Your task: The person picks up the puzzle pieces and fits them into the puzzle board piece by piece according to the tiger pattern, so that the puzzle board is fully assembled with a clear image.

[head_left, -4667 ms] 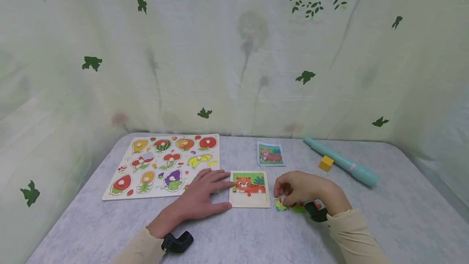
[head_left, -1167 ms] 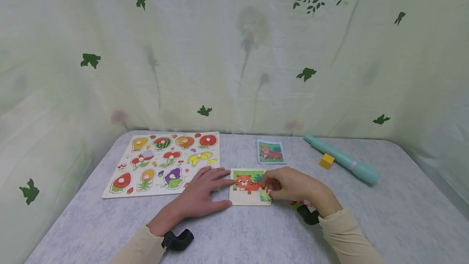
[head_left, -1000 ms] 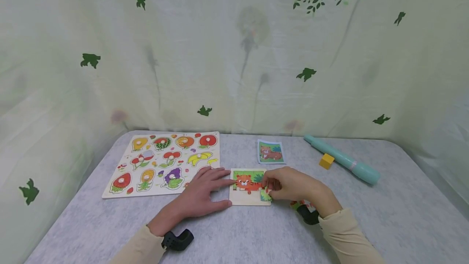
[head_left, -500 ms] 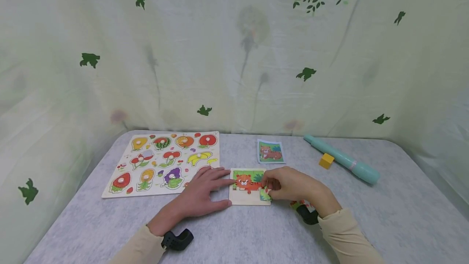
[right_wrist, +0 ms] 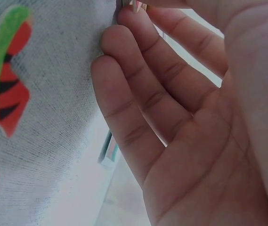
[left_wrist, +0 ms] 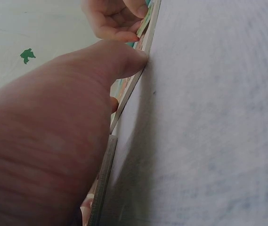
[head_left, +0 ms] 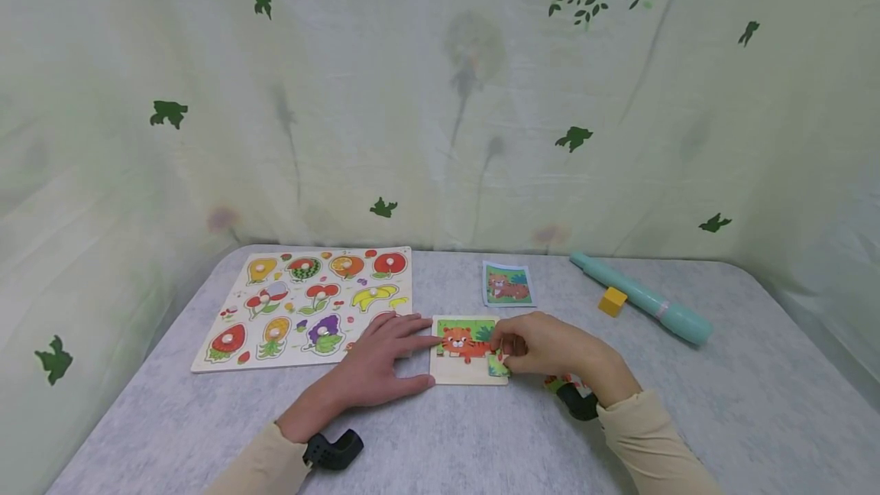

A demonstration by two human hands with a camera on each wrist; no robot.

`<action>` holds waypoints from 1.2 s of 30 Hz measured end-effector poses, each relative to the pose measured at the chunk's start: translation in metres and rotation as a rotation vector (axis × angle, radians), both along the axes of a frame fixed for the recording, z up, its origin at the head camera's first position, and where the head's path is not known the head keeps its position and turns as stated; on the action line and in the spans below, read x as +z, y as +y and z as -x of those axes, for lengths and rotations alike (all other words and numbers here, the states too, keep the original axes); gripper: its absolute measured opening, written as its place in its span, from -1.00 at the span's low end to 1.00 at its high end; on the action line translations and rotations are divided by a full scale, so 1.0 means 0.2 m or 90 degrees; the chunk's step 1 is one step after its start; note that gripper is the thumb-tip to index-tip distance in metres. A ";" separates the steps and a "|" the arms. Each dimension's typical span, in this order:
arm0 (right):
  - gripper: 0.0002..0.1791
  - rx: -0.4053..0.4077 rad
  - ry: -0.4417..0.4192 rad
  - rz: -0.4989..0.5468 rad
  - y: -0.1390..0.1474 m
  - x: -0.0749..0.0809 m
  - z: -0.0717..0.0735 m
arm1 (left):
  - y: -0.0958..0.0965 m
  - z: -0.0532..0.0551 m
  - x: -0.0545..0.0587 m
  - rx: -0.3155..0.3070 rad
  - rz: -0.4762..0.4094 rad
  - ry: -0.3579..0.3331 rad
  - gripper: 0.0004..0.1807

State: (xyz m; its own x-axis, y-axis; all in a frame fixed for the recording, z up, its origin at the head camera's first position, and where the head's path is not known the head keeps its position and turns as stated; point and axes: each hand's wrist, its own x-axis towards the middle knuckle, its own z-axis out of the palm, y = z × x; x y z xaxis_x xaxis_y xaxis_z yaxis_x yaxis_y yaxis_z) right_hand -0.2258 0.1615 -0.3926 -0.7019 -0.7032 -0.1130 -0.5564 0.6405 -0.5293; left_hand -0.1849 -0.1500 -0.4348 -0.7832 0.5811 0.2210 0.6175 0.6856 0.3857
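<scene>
A wooden tiger puzzle board (head_left: 459,375) lies at the table's middle, its upper part filled with a tiger picture and its lower part bare wood. My left hand (head_left: 378,367) spreads its fingers along the board's left side, with the thumb (left_wrist: 136,59) against its edge in the left wrist view. Thumb and index finger of my right hand (head_left: 553,346) pinch a green puzzle piece (head_left: 497,365) over the board's lower right corner. The piece sits slightly tilted and overlaps the board's right rim. My fingers partly hide it.
More puzzle pieces (head_left: 552,383) lie under my right wrist; one green-and-orange striped piece (right_wrist: 11,84) shows in the right wrist view. A fruit peg puzzle (head_left: 289,308) lies left, a tiger picture card (head_left: 509,286) behind, a yellow cube (head_left: 612,302) and a teal tube (head_left: 646,302) right.
My right hand has taken the green piece from the table right of the board and carried it left onto the board's lower right corner. Over the last second both hands hold still.
</scene>
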 end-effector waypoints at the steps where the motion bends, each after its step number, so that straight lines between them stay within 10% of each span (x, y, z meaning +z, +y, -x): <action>1: -0.82 0.001 -0.001 0.000 0.00 0.00 0.00 | 0.00 0.00 0.00 -0.001 -0.001 0.001 -0.39; 36: -0.81 0.012 0.066 0.009 -0.07 -0.02 -0.01 | 0.00 0.00 0.00 0.009 0.002 -0.014 -0.37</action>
